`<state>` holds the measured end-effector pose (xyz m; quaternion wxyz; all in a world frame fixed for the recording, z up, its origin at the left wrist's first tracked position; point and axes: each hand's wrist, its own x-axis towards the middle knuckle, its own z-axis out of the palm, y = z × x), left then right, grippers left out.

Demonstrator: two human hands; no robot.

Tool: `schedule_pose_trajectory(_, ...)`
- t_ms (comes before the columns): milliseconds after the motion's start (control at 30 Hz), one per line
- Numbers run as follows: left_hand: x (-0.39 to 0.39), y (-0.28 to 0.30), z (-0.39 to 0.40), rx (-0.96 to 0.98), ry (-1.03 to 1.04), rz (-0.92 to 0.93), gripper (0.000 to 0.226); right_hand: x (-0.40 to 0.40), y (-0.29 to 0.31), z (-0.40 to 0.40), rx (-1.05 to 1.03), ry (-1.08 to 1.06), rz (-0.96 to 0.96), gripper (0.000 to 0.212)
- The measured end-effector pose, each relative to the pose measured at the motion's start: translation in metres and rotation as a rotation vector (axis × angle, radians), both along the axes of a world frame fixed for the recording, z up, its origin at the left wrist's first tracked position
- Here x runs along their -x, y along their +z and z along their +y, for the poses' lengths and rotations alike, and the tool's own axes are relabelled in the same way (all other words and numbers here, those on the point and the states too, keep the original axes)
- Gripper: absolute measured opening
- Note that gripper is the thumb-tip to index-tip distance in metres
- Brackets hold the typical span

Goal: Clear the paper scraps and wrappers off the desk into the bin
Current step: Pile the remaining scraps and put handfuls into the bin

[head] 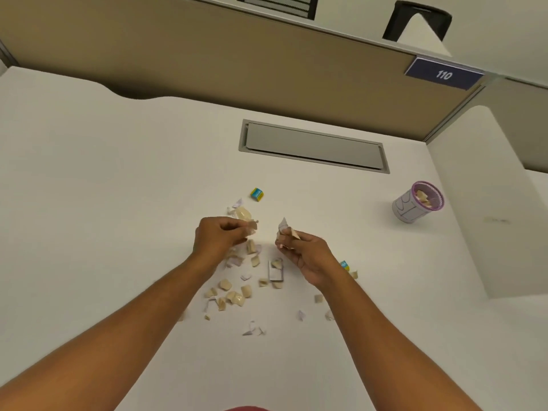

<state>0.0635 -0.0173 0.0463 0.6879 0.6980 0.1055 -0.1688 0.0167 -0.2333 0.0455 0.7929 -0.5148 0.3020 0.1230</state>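
While both hands hang over the white desk [118, 173], each one holds some bits of paper. The left hand [218, 235] has its fingers curled round a few tan and white scraps [252, 228] at its fingertips. The right hand [302, 250] pinches a small bunch of scraps [285, 226] too, and one white piece sticks up from the top of it. The two hands are near each other but do not touch.

Under and between the hands lie many more paper scraps [234, 296], tan ones and white ones, spread on the desk. A small grey and white wrapper [275, 271] lies flat just below the gap between the hands. Past the left hand, farther away from the person, sits a little yellow and blue cube [257, 194]. Another yellow and blue piece [344, 265] peeks out just beside the right wrist.

Well off to the right of the right hand stands the small bin [413, 207], with a purple rim. Some tan scraps already lie inside it.

Far beyond the hands, a grey flap [311, 145] is set into the desk.
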Motion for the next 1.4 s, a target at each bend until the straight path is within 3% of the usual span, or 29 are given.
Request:
schedule_pose_trajectory(167,0.001,0.009,-0.054,0.290,0.054,0.169,0.005,0.015,0.018,-0.058,-0.182,-0.061,-0.018,0.014)
schedule_pose_trajectory(300,0.002,0.007,-0.104,0.327,0.019,0.175,0.018,0.023,0.041,-0.123,-0.196,-0.160,-0.051,0.015)
schedule_pose_trajectory(400,0.006,0.003,-0.136,0.309,-0.001,0.176,0.024,0.021,0.061,-0.183,-0.087,-0.216,-0.119,0.025)
schedule_pose_trajectory(533,0.014,-0.005,-0.168,0.282,0.012,0.206,0.022,0.007,0.085,-0.259,0.307,-0.220,-0.124,0.020)
schedule_pose_trajectory(633,0.020,-0.008,-0.183,0.283,0.016,0.222,0.021,-0.017,0.090,-0.306,0.837,-0.156,-0.041,0.023)
schedule_pose_trajectory(733,0.025,-0.012,-0.191,0.254,0.045,0.230,0.016,-0.044,0.084,-0.331,1.383,0.056,-0.003,0.017)
schedule_pose_trajectory(900,0.035,-0.013,-0.193,0.246,0.099,0.212,0.008,-0.070,0.070,-0.344,1.730,0.471,0.019,0.024)
schedule_pose_trajectory(1067,0.037,-0.009,-0.192,0.228,0.136,0.187,0.017,-0.079,0.076,-0.348,1.713,0.665,0.018,0.027)
schedule_pose_trajectory(1300,0.038,-0.005,-0.199,0.174,0.149,0.188,0.019,-0.081,0.092,-0.359,1.671,0.558,-0.027,0.022)
schedule_pose_trajectory(1400,0.039,-0.002,-0.203,0.159,0.153,0.191,0.020,-0.085,0.081,-0.350,1.653,0.657,0.040,0.021)
